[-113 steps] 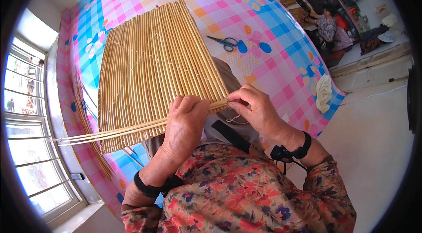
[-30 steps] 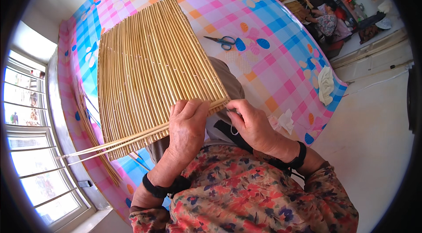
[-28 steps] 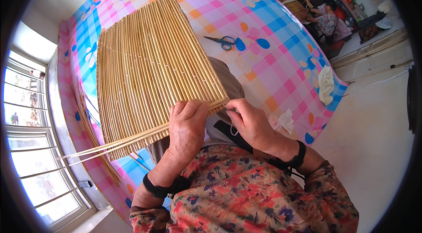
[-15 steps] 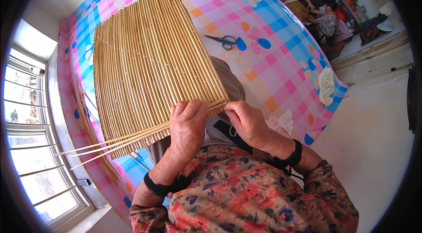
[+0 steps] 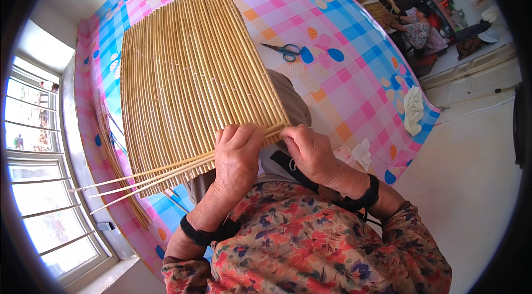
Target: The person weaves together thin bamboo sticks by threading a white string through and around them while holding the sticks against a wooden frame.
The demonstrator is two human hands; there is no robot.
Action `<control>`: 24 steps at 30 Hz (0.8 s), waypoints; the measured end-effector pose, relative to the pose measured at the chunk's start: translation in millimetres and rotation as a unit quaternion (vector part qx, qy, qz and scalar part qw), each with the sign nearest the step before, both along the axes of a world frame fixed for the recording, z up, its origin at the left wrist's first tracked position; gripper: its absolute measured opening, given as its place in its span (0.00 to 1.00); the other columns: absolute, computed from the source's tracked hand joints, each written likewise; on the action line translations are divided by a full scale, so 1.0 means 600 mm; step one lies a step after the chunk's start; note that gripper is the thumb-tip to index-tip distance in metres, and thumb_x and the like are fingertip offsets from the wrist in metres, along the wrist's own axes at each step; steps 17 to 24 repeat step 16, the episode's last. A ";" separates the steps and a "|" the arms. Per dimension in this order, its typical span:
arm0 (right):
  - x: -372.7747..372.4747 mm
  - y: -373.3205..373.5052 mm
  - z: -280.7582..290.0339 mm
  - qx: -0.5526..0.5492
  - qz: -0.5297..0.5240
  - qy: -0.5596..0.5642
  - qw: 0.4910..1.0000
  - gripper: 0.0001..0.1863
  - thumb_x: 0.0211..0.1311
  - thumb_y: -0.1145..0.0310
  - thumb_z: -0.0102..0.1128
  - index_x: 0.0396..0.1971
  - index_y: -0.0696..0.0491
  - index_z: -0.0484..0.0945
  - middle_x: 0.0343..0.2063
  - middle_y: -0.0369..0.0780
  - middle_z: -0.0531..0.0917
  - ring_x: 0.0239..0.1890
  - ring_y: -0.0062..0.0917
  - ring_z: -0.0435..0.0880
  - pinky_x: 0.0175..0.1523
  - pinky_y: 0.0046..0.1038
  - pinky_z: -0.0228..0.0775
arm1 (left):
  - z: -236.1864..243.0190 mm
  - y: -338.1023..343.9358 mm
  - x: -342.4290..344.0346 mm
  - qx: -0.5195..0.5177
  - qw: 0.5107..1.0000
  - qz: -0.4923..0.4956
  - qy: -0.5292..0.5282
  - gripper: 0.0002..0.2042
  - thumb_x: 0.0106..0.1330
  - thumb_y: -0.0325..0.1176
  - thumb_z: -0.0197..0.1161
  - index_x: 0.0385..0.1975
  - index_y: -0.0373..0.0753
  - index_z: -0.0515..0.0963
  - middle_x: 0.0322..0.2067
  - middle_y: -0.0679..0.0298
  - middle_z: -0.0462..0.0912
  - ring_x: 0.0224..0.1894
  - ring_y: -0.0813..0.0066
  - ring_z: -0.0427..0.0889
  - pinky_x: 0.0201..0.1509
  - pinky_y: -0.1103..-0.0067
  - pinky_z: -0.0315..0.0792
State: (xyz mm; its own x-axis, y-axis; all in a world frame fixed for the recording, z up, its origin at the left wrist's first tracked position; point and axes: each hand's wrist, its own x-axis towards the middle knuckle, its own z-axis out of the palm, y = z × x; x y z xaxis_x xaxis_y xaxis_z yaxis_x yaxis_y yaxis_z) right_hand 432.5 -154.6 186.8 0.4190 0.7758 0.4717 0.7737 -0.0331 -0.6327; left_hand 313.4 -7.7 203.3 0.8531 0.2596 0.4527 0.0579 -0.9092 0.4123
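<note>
A mat of thin yellow-brown reeds [image 5: 194, 78], bound side by side with rows of thread, slants up from my lap over the bed. Several loose reeds [image 5: 138, 175] lie across its near edge and stick out to the left. My left hand [image 5: 238, 152] is closed over these reeds, pressing them to the mat edge. At the mat's near right corner, my right hand [image 5: 310, 152] pinches with thumb and forefinger. A thin white string [image 5: 292, 164] hangs just below it; the fingers hide where the string meets the mat.
Dark-handled scissors [image 5: 288, 51] lie on the checked bedcover [image 5: 354, 94], right of the mat. A crumpled white cloth [image 5: 413, 110] and tissue [image 5: 362, 154] are farther right. Long loose stalks [image 5: 119, 166] lie by the window [image 5: 41, 183]. Another person [image 5: 417, 31] sits at the far right.
My right hand has shifted very slightly left and up against the mat corner, covering the bit of string seen there before. My left hand keeps its hold on the reeds.
</note>
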 end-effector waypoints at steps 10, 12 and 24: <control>-0.001 0.006 0.010 -0.011 -0.031 0.087 0.996 0.13 0.58 0.77 0.62 0.41 0.56 0.71 0.30 0.45 0.80 0.30 0.41 0.82 0.32 0.36 0.73 | -0.001 -0.003 0.001 -0.010 1.000 0.000 -0.002 0.16 0.47 0.20 0.64 0.40 0.36 0.80 0.36 0.63 0.76 0.37 0.63 0.74 0.42 0.70 0.68; -0.006 -0.012 0.023 -0.063 -0.035 0.195 0.978 0.13 0.59 0.75 0.62 0.42 0.56 0.70 0.31 0.46 0.81 0.31 0.39 0.83 0.33 0.35 0.74 | 0.007 -0.005 -0.001 0.006 1.000 0.014 -0.006 0.16 0.49 0.21 0.63 0.40 0.36 0.80 0.36 0.63 0.76 0.37 0.63 0.74 0.42 0.70 0.68; -0.005 -0.030 0.026 -0.122 -0.022 0.264 0.956 0.17 0.62 0.73 0.62 0.47 0.53 0.67 0.33 0.46 0.82 0.34 0.33 0.85 0.36 0.34 0.75 | 0.019 0.000 0.004 0.020 0.999 0.021 -0.017 0.16 0.50 0.21 0.63 0.41 0.37 0.80 0.36 0.63 0.76 0.36 0.63 0.74 0.42 0.69 0.68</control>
